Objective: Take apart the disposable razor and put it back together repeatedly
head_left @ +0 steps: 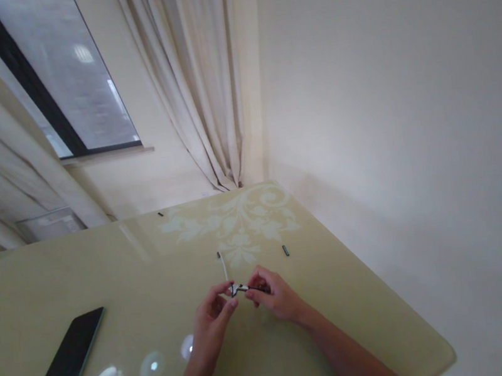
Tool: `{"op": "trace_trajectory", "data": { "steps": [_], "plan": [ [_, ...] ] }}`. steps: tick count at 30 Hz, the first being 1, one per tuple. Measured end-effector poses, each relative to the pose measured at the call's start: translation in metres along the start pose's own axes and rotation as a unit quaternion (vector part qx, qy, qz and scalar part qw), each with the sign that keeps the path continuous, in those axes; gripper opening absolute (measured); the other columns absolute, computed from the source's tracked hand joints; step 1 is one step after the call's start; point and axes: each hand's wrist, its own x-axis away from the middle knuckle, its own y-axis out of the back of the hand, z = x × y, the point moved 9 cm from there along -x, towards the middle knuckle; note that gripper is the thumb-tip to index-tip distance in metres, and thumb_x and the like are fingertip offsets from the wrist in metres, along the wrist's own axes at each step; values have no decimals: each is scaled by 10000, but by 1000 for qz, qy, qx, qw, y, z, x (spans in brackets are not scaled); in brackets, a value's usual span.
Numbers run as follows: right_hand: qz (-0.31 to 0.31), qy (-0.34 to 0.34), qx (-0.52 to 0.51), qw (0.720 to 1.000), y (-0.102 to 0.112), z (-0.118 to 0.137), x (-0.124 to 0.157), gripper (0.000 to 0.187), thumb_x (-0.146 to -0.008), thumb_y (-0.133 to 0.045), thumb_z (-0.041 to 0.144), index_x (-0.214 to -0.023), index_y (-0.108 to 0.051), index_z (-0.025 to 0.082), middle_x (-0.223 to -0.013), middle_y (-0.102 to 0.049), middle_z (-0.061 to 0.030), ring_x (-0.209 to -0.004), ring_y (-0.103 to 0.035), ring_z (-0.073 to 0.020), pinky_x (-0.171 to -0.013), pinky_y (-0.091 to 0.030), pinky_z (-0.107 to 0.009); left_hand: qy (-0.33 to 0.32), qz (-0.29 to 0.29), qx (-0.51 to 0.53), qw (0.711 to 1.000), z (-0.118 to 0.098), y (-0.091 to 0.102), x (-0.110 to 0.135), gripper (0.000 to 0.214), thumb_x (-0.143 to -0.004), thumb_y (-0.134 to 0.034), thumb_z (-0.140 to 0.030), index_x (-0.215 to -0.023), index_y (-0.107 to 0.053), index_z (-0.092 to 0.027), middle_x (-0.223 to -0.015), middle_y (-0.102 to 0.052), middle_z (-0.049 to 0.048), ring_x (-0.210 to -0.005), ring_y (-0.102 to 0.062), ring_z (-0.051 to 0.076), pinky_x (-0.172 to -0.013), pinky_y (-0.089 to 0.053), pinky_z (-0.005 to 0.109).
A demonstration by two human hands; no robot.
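Left hand (pixel 211 323) and right hand (pixel 275 296) pinch small silver-and-black metallic piece (pixel 240 288), grips near-closed, inside glossy green table's (pixel 373 327) right edge; likely adjusting, next needs steadiness.

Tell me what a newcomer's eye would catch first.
Likely the left hand and right hand, close together over the table, both at a small silver-and-black piece. Next might come the dark flat device at left, then the pale floral pattern toward the far corner.
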Motion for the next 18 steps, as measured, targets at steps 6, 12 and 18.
{"op": "trace_trajectory", "data": {
  "steps": [6,12,18],
  "plan": [
    [-177,65,136,973,53,20,0,261,-947,-646,458,-935,-678,199,-862,-707,-43,-742,-631,-179,-674,-472,-275,-50,-14,-108,993,-4,4,-4,603,-833,-689,-652,-1233,-684,-202,-916,-674,19,-603,-514,139,-577,-430,263],
    [-338,-11,363,868,160,20,6,345,-944,-570,465,-844,-747,187,-824,-727,-79,-766,-652,-217,-713,-462,-303,-65,-30,-463,883,0,0,-3,408,-984,-468,-587,-915,-622,-216,-817,-679,54,-786,-663,264,-760,-466,372],
    [-360,-75,417,831,189,-4,6,218,-885,-616,317,-737,-722,197,-725,-714,-77,-693,-620,-219,-640,-378,-303,-77,-1,-607,791,2,-18,-6,326,-1019,-431,-386,-811,-616,-215,-862,-703,73,-855,-692,264,-789,-437,365]
  ]
}}
